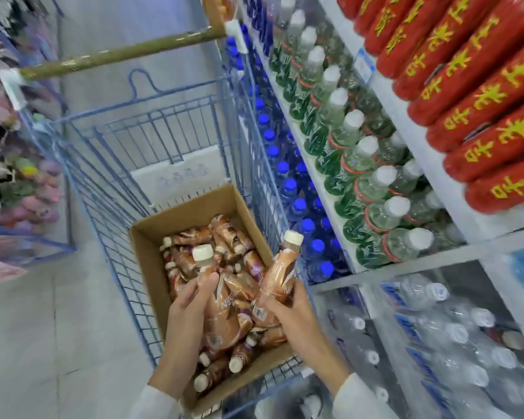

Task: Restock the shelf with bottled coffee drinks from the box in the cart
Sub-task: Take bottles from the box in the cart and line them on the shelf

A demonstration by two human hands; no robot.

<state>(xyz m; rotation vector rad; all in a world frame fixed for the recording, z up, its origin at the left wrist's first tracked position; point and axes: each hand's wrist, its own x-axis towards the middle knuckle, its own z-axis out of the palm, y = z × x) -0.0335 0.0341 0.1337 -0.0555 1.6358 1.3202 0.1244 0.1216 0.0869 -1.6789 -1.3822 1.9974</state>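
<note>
Two coffee bottles, one per hand, are held above the near end of the box. The left hand (185, 313) wraps the left bottle (221, 309) at its shoulder, with the thumb just under the cap. The right hand (291, 313) clasps the right bottle (280, 267) round its lower body, cap tilted toward 1 o'clock. The cardboard box (149, 267) sits in the wire cart (124, 276), and the shelf (421, 263) lies at 3 o'clock of the cart.

To place them well, lift both clear of the box wall, keep the fingers below the caps, swing toward 3 o'clock, and stand each upright with the label outward. The coffee slot itself is not in view.

Count: two bottles in hand, and a dozen or more loose in the box, where overlap prevents an exact tally. There is one box and one cart.
</note>
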